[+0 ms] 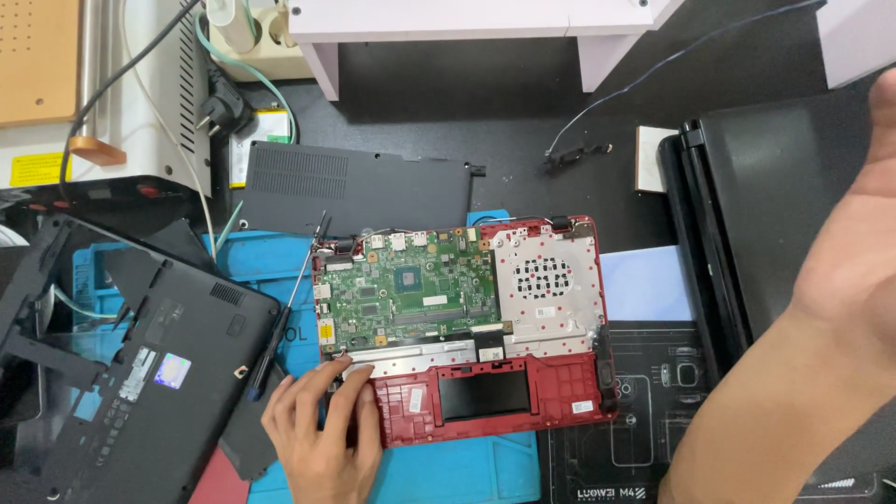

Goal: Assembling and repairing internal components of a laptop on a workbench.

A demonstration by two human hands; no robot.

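An opened red laptop base (523, 411) lies in the middle of the bench, its green motherboard (411, 291) and a silver perforated plate (546, 285) exposed. My left hand (322, 434) rests at the base's lower left corner, fingertips touching the edge just under the motherboard, holding nothing. A black-handled screwdriver (280, 322) lies slanted just left of the board. My right hand (863, 233) is raised at the right edge of the view, close to the camera, palm open and holding nothing, above a closed black laptop (747, 215).
A black bottom cover (140, 373) lies at the left on a blue work mat (266, 257). A black panel (355, 191) sits behind the board. A thin cable (579, 154) trails at the back. White furniture legs (322, 70) and a power strip (266, 47) stand behind.
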